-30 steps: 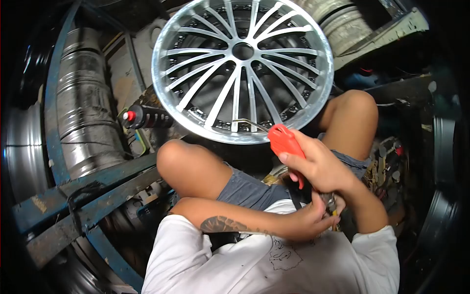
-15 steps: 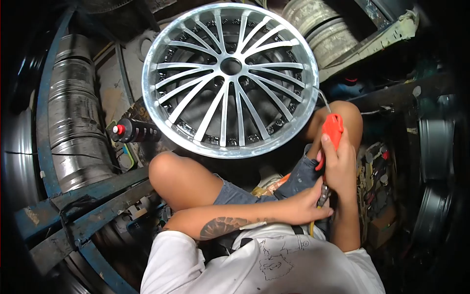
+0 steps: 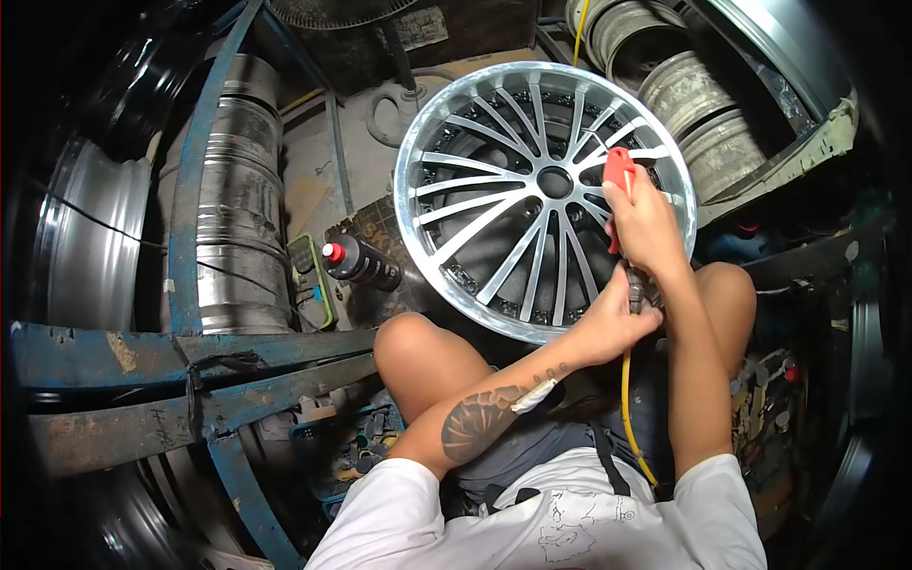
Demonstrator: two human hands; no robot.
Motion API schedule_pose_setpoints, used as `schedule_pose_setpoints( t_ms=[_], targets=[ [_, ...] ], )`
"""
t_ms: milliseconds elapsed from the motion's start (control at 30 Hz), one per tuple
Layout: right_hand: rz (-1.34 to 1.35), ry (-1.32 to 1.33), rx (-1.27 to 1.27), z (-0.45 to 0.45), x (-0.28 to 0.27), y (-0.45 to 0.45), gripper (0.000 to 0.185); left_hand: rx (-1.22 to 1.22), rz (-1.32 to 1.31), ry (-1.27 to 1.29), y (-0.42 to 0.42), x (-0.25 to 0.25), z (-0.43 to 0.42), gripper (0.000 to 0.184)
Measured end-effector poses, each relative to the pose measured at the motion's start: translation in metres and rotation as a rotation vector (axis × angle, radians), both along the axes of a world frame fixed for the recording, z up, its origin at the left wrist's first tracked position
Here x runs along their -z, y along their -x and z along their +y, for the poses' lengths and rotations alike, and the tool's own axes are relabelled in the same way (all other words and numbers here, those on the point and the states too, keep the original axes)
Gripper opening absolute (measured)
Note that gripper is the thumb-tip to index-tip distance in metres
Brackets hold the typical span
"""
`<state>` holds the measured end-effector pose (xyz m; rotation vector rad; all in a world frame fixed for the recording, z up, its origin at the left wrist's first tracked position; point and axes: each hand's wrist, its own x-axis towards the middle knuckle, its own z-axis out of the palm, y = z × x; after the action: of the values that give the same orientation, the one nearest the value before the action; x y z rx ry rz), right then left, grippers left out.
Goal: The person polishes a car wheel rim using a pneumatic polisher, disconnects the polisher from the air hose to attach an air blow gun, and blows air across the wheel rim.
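Note:
A silver multi-spoke wheel rim (image 3: 555, 182) lies face up in front of me. My right hand (image 3: 648, 220) is wrapped round a red air blow gun (image 3: 619, 169), whose thin bent metal nozzle reaches over the upper right spokes. Just below it, my left hand (image 3: 619, 321) closes round the metal hose coupling (image 3: 636, 290) at the base of the gun. From that coupling a yellow hose (image 3: 628, 418) runs down beside my lap.
A black bottle with a red cap (image 3: 361, 263) stands left of the rim, near a green-edged tray (image 3: 321, 285). Stacked rims (image 3: 242, 204) fill the left behind a blue metal frame (image 3: 195, 190). More rims (image 3: 692, 95) lie at the upper right.
The view has shifted, so the rim appears farther right and lower. The blow gun has moved from the rim's right edge to over its upper right spokes, with both hands following.

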<state>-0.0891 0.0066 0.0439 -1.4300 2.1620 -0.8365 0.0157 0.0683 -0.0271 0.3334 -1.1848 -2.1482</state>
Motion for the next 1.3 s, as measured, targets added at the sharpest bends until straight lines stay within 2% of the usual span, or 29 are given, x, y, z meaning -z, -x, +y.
schedule_pose_setpoints(
  t_ms=[67,133,233,267,367,400,533,633,867,900,1033,1167,1300],
  targets=[
    [0.015,-0.053,-0.019,-0.014,0.001,-0.007,0.046,-0.019,0.090,-0.101,-0.002,0.000,-0.008,0.062],
    [0.143,-0.039,-0.069,-0.028,0.012,-0.010,0.046,-0.088,0.115,-0.092,-0.005,0.000,-0.013,0.063],
    [0.122,-0.006,-0.165,-0.041,0.016,-0.020,0.045,-0.139,0.073,-0.076,-0.012,0.003,-0.019,0.067],
    [-0.008,-0.076,-0.187,-0.040,0.001,-0.029,0.044,-0.156,0.034,-0.073,-0.016,-0.002,-0.020,0.068],
    [-0.103,-0.076,-0.261,-0.045,-0.007,-0.040,0.042,-0.252,0.055,-0.028,-0.017,0.000,-0.020,0.064],
    [-0.077,-0.037,-0.290,-0.047,-0.001,-0.039,0.039,-0.253,0.049,-0.049,-0.018,0.000,-0.019,0.064],
    [-0.514,-0.125,-0.407,-0.050,0.011,-0.041,0.026,-0.321,0.116,-0.060,-0.015,-0.003,-0.010,0.061],
    [-0.627,-0.125,-0.386,-0.050,0.021,-0.038,0.025,-0.278,0.089,-0.070,-0.018,-0.005,-0.008,0.061],
    [-0.474,0.002,-0.294,-0.065,0.025,-0.040,0.029,-0.352,0.022,-0.098,-0.018,-0.003,-0.028,0.069],
    [-0.459,-0.006,-0.286,-0.070,0.025,-0.040,0.030,-0.436,0.028,-0.100,-0.015,-0.002,-0.031,0.063],
    [-0.426,0.017,-0.252,-0.095,0.038,-0.047,0.032,-0.427,-0.149,-0.205,-0.029,-0.014,-0.050,0.034],
    [-0.399,0.038,-0.194,-0.110,0.037,-0.060,0.025,-0.459,-0.113,-0.275,-0.038,-0.015,-0.070,0.027],
    [-0.342,0.042,-0.202,-0.132,0.050,-0.064,0.024,-0.498,-0.180,-0.215,-0.043,-0.005,-0.085,0.025]
  ],
)
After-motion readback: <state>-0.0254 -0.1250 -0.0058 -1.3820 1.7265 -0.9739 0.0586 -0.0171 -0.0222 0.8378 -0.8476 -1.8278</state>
